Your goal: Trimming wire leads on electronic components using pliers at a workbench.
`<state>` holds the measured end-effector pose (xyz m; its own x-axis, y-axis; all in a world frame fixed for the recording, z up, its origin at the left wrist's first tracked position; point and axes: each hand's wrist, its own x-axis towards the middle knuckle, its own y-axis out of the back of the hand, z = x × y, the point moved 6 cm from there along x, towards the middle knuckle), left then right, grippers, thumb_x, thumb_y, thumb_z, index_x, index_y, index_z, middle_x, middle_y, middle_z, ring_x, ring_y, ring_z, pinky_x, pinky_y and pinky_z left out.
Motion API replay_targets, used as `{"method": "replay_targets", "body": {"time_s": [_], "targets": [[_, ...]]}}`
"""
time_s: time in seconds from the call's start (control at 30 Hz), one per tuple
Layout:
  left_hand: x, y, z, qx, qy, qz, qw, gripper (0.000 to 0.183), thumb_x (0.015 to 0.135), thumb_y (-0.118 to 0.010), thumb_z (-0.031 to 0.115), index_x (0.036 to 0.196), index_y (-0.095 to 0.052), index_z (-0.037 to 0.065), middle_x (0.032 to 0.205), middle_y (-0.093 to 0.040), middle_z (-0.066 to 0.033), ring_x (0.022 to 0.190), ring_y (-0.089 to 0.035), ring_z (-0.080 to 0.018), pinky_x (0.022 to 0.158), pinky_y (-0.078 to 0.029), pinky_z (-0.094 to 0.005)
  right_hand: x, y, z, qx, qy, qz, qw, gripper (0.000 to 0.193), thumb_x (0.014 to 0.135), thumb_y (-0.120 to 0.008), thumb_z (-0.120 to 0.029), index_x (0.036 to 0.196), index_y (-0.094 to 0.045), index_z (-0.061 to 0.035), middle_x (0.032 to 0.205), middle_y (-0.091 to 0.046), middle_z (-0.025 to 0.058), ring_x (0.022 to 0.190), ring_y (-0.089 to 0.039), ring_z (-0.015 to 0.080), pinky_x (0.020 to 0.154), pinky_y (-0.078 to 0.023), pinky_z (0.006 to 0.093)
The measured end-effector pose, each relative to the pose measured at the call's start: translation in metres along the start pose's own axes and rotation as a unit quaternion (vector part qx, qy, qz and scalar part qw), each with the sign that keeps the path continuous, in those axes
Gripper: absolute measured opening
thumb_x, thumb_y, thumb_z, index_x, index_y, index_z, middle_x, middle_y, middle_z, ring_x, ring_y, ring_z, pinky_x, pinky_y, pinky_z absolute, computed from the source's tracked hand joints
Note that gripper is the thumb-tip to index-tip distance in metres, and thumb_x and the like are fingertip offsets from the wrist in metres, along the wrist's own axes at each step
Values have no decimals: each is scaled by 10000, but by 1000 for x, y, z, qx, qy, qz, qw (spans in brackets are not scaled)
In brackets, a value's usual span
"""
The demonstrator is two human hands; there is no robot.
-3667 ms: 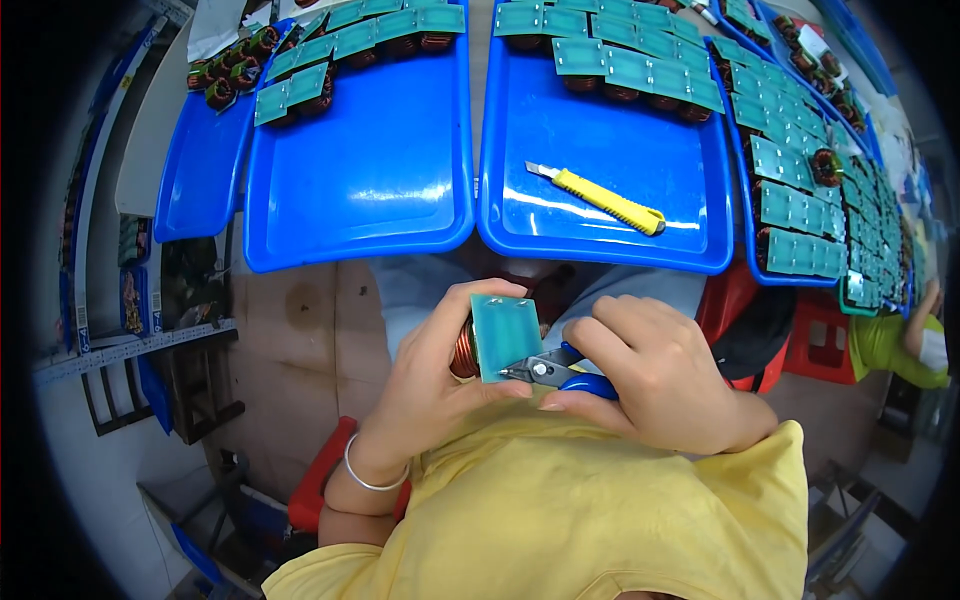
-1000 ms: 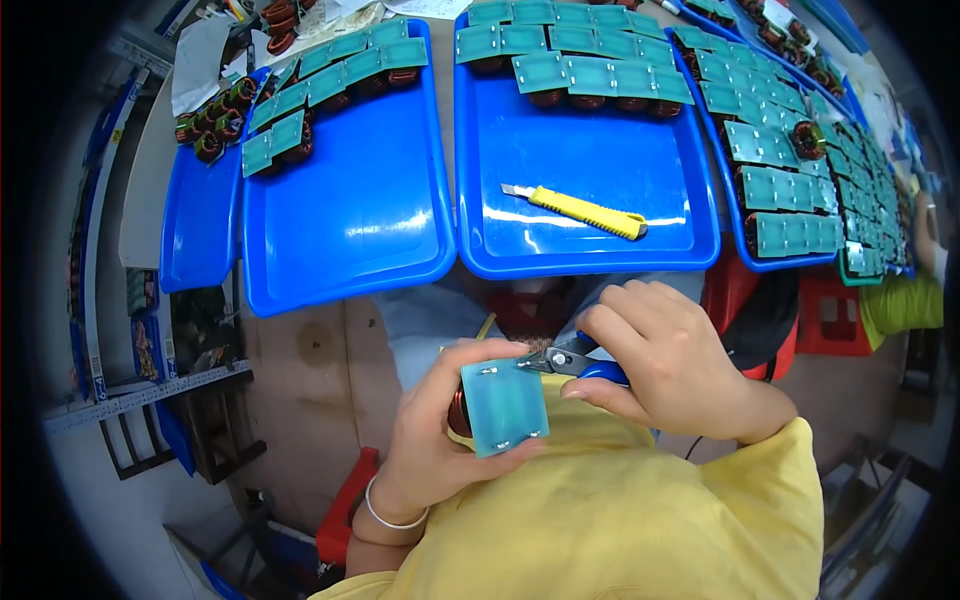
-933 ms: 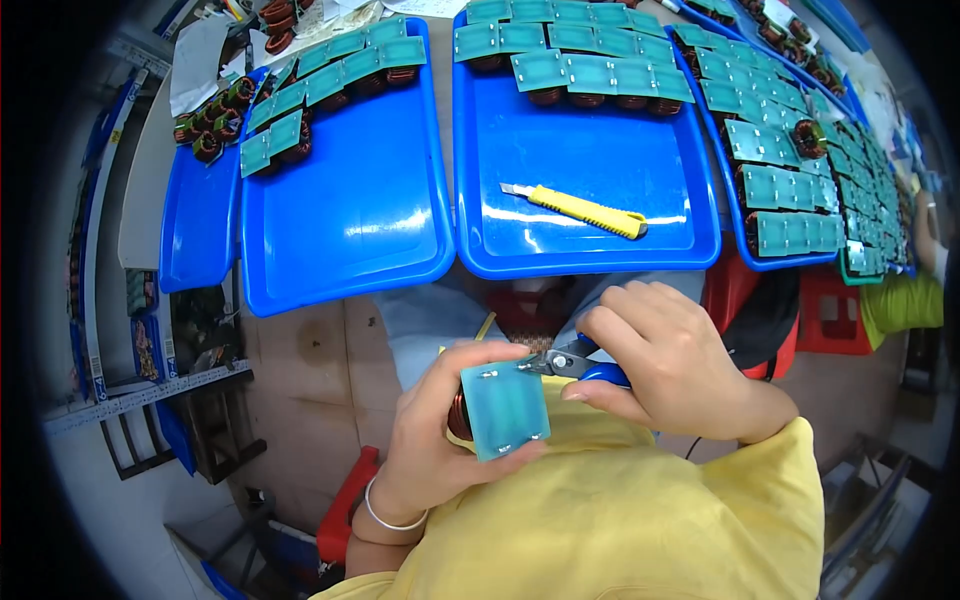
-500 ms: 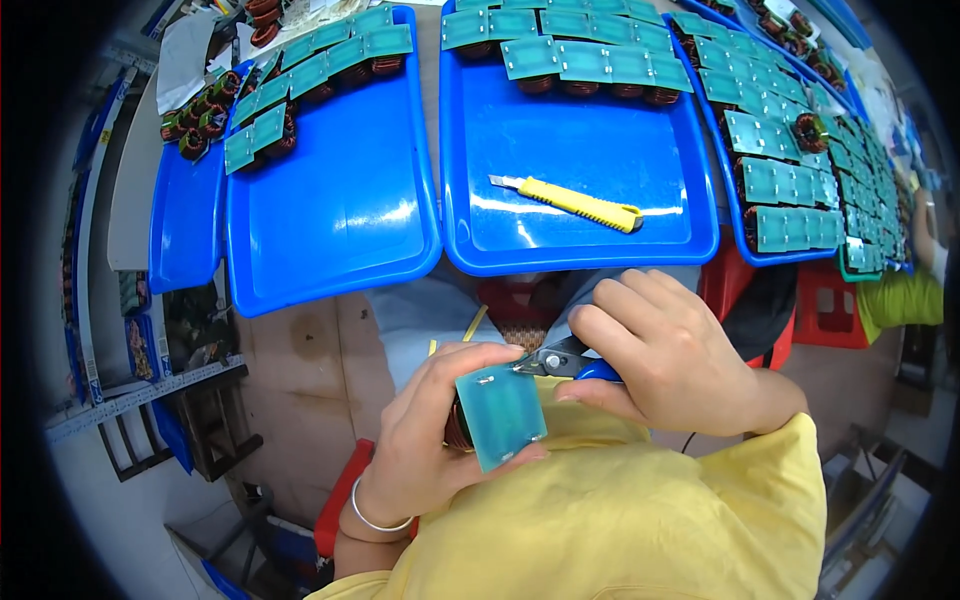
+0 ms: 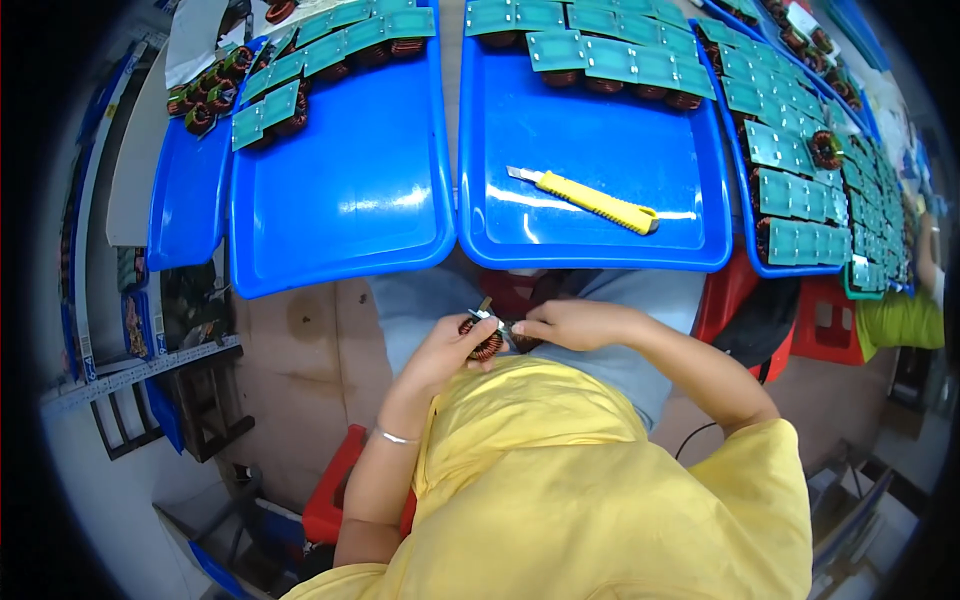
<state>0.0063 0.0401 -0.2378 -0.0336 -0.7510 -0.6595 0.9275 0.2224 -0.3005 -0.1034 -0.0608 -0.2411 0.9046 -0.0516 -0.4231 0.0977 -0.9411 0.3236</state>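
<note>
Low over my lap, my left hand (image 5: 447, 347) grips a copper-wound ring coil (image 5: 487, 346), with its windings turned up toward me. A pale strip shows on the coil's upper side, by my thumb; the green board is mostly out of sight. Close against the coil's right side, my right hand (image 5: 580, 325) is closed with its fingertips together. What it holds is hidden; the blue-handled cutters seen earlier cannot be made out. A yellow utility knife (image 5: 597, 202) lies with its blade out in the middle blue tray (image 5: 590, 258).
Green boards on coils (image 5: 610, 60) fill the far part of the middle tray. More stand in the left blue tray (image 5: 340, 275) and the right tray (image 5: 800, 270). Loose coils (image 5: 215, 95) lie far left. A red stool (image 5: 828, 320) and another person's green sleeve (image 5: 905, 325) are at right.
Both hands have moved down toward my lap, away from my chest. The coil has been turned so its windings show instead of the board's face. The cutters have gone from view.
</note>
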Motion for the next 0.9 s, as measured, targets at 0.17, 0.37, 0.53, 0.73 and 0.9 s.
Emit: {"method": "replay_targets", "body": {"time_s": [0.17,0.37,0.53,0.73,0.9], "targets": [[5,8,-52,-50,118,13,992,422,905,-516,389,807,-594,-14,687,-565,-44,574,-524,-93,512,-403,-198,16,-37,33,26,-165,-189,968,575,937,-343,-464,745,-578,24,697,-596,186,642,-578,344,627,-434,423],[-28,2,-1,14,-39,14,999,277,847,-613,164,1043,-541,-18,809,-588,-67,634,-519,-86,582,-450,-222,-12,2,-34,-39,-80,27,996,475,912,-420,-441,798,-530,7,726,-587,187,710,-573,352,636,-426,435],[-76,-28,65,48,-175,46,982,521,695,-755,92,1147,-511,3,971,-579,-50,835,-540,-87,719,-462,-234,-49,39,-113,-111,16,163,980,364,851,-555,-370,876,-510,-10,743,-564,176,717,-563,353,613,-430,423],[-98,-41,86,125,-212,71,967,702,580,-856,206,1153,-506,2,1048,-568,-46,933,-531,-101,810,-449,-247,-72,51,-152,-223,96,249,938,368,789,-633,-365,828,-494,-27,700,-511,129,652,-536,313,563,-418,385],[-110,-53,97,174,-284,70,940,734,552,-856,261,1144,-508,-1,1031,-573,-52,909,-542,-103,772,-459,-235,-86,54,-164,-246,108,254,929,382,771,-648,-375,822,-492,-30,696,-497,122,638,-524,303,564,-416,377]]}}
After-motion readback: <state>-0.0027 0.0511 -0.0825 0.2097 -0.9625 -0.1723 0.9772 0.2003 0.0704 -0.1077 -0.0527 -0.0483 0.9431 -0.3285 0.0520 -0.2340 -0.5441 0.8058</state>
